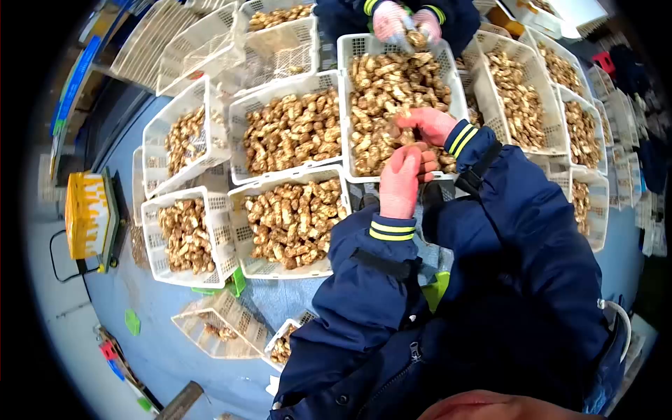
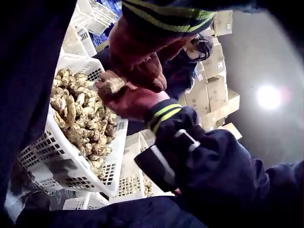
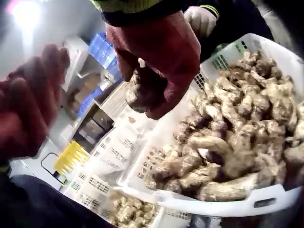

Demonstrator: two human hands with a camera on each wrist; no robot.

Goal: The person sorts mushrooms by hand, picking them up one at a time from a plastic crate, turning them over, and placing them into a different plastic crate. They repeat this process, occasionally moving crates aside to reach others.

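Observation:
In the head view my right hand [image 1: 432,126], in a pink glove, pinches a brown-and-cream mushroom above a white crate [image 1: 460,105] heaped with similar knobbly mushrooms [image 1: 378,98]. The right wrist view shows that mushroom [image 3: 139,90] between thumb and fingers of the right hand [image 3: 159,57]. Just beside it, over the crate's near edge, is my left hand [image 1: 404,178], also gloved, holding nothing, its fingers loosely bent. In the left wrist view the left hand [image 2: 137,57] partly covers the right hand [image 2: 135,100], and the mushroom [image 2: 114,85] shows at the right hand's fingers.
Opposite, another person's gloved hands [image 1: 406,26] hold a mushroom over the same crate. More white crates of mushrooms stand left [image 1: 234,133] and right [image 1: 560,105]. A yellow crate [image 1: 85,215] is at far left, and stacked cartons [image 2: 216,95] stand behind.

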